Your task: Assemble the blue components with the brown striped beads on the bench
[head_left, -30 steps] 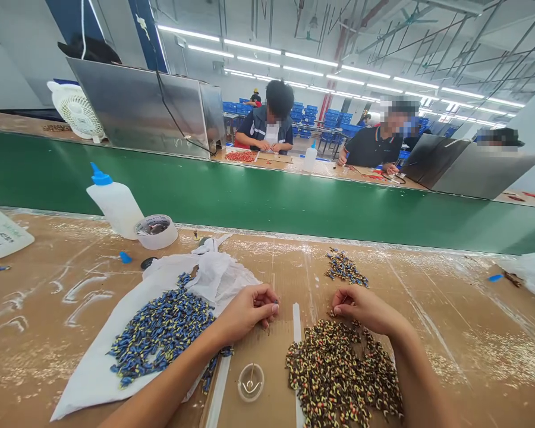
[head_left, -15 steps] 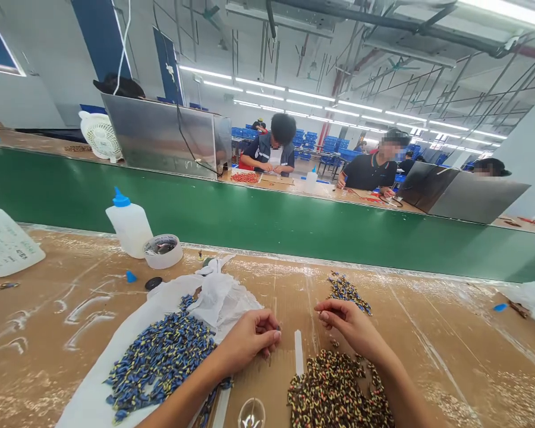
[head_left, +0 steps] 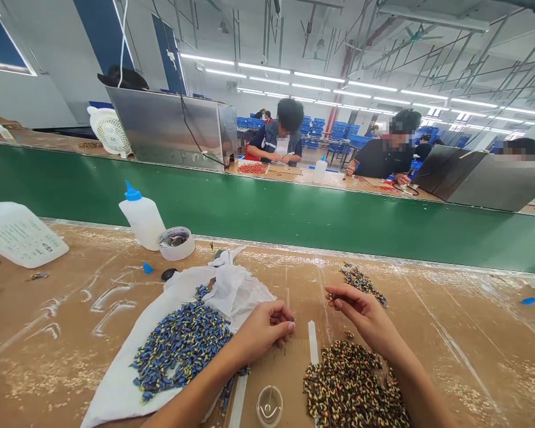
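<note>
My left hand [head_left: 264, 329] is curled, its fingertips pinching a tiny part I cannot make out. It sits just right of a heap of small blue-and-yellow pieces [head_left: 181, 340] on a white plastic sheet [head_left: 116, 386]. My right hand [head_left: 363, 318] is closed in a pinch on a small piece, raised above the table between a heap of dark brown-and-yellow pieces [head_left: 354, 392] and a small blue pile [head_left: 361, 280]. A white strip [head_left: 312, 334] lies between my hands. A small clear cup [head_left: 270, 406] stands near the front edge.
A squeeze bottle with a blue cap [head_left: 141, 218], a tape roll [head_left: 176, 243] and a white jug [head_left: 20, 235] stand at the left. A green conveyor belt [head_left: 294, 211] runs behind the table. Across it, several seated people work beside metal boxes [head_left: 169, 128] and a fan [head_left: 109, 131].
The view has tilted up and shifted. My right hand has lifted off the brown heap and moved toward the small blue pile. My left hand stays curled in place.
</note>
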Demonstrator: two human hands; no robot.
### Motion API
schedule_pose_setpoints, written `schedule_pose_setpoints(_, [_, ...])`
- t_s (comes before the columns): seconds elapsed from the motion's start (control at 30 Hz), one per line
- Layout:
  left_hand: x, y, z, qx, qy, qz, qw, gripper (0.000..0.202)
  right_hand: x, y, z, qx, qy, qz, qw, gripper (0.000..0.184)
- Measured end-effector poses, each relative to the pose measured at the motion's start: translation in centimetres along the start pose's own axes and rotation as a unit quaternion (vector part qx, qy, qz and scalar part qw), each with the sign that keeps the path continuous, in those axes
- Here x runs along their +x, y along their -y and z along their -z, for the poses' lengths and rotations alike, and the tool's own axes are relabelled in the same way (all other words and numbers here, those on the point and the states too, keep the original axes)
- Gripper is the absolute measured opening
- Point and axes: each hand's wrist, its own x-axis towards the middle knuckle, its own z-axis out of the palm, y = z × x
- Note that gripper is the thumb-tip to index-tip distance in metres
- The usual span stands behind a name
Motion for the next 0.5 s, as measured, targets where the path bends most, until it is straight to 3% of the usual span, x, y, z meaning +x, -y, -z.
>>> schedule_pose_setpoints(0.37, [0.0, 0.0, -0.1, -0.013, -0.005, 0.011, 1.0, 0.02, -0.1, 0.0, -1.7, 0.018, -0.033, -0.023, 0.999, 0.028])
schedule_pose_setpoints(0.5, [0.1, 0.1, 0.0, -0.007, -0.007, 0.014, 1.0, 0.021, 0.2, 0.3, -2.5, -0.024, -0.037, 0.032, 0.998, 0.026])
